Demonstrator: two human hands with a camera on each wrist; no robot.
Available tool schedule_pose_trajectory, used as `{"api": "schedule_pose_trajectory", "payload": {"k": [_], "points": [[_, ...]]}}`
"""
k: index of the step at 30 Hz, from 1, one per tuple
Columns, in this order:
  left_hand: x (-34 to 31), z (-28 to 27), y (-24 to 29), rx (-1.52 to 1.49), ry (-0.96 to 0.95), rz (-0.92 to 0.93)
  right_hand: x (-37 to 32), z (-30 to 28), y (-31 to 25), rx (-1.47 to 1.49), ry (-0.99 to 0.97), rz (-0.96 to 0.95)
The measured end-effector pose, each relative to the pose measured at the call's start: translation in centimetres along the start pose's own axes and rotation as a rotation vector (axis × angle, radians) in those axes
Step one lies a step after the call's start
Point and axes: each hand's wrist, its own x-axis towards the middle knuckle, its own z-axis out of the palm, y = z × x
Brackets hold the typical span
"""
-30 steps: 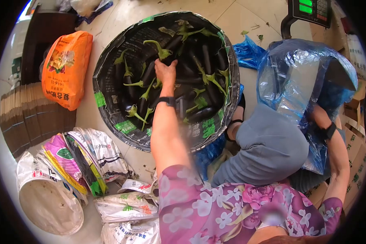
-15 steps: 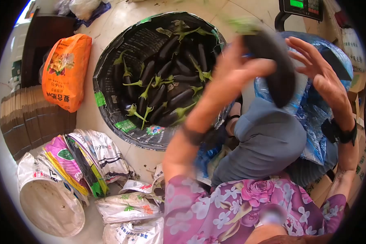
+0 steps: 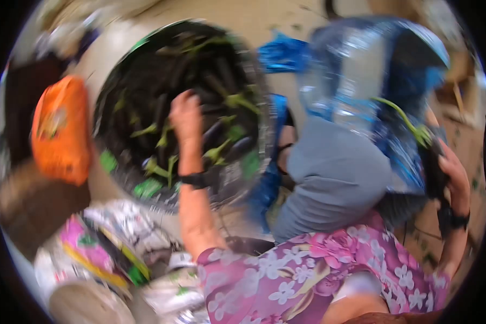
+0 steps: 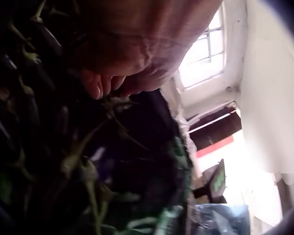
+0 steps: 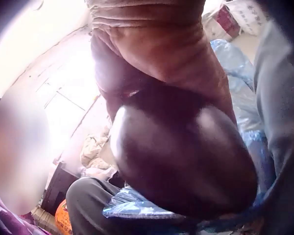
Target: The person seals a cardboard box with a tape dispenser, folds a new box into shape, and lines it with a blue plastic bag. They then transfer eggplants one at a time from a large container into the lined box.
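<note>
My right hand [image 3: 456, 174] grips a dark purple eggplant [image 3: 433, 168] whose long green stem points up and left, beside the clear blue plastic bag [image 3: 351, 70]. In the right wrist view the glossy round end of that eggplant [image 5: 186, 156] fills the space under the palm. My left hand [image 3: 186, 116] reaches over the big round dark basket [image 3: 105, 108], with several eggplants and green stems in it. Seen from the left wrist, the loosely bent fingers [image 4: 95, 84] hang right above an eggplant's stem end, and nothing shows in them; the thumb is hidden.
An orange printed bag [image 3: 62, 129] stands left of the basket. Folded white and purple sacks [image 3: 86, 243] and a round pale container [image 3: 89, 305] lie at the lower left. My grey-trousered knee [image 3: 340, 173] is between basket and blue bag. A scale display [image 4: 218, 181] shows in the left wrist view.
The left hand carried an eggplant from the basket to the right hand, then returned to the basket. The right hand now holds an eggplant beside the blue bag. The head view has shifted.
</note>
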Motion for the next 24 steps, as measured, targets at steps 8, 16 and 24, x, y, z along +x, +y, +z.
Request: {"api": "schedule_pose_trajectory", "payload": {"k": [8,16,24], "points": [[10.0,0.5,-8.9,0.407,-0.049,0.077,-2.9,0.1,-2.9,0.136,-0.003,0.111],[13.3,3.4,-8.4,0.808,-0.065,-0.127,0.8,0.4,-2.3,-0.328,0.091,0.103],[12.8,2.9,-7.9,0.617,-0.020,0.254,18.3,8.9,7.3,-0.240,0.313,-0.009]]}}
